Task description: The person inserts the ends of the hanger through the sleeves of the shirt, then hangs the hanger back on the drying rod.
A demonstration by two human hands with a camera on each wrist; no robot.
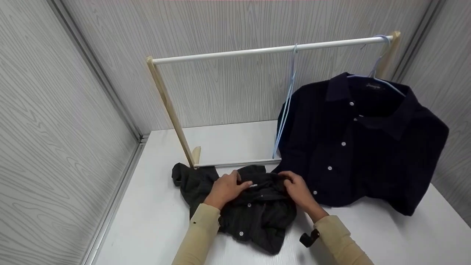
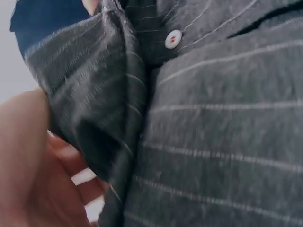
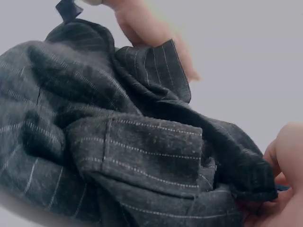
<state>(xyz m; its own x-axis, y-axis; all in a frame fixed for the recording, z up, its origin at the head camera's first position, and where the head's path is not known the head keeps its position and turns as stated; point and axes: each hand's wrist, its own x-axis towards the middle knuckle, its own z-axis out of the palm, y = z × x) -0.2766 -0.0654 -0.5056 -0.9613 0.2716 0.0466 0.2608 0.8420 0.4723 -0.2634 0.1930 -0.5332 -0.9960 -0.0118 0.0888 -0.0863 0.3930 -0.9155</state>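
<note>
A dark grey pinstriped shirt (image 1: 250, 217) with white buttons lies crumpled on the white table, its collar towards the rack. My left hand (image 1: 225, 190) pinches the left side of the collar area, thumb on top. In the left wrist view, the fingers of that hand (image 2: 52, 175) go behind the striped cloth (image 2: 218, 127). On the opposite side, my right hand (image 1: 297, 188) holds the collar's edge. The right wrist view has this hand (image 3: 281, 189) at the lower right, gripping the folded cloth (image 3: 147, 151); the other hand (image 3: 151, 28) appears at the top.
Behind the shirt stands a rack with a white rail (image 1: 228, 54) and wooden legs (image 1: 169, 106). A bare light blue hanger (image 1: 289, 99) hangs from the rail. To its right, a navy shirt (image 1: 368, 147) hangs on another hanger (image 1: 374, 70), its hem reaching the table (image 1: 136, 221).
</note>
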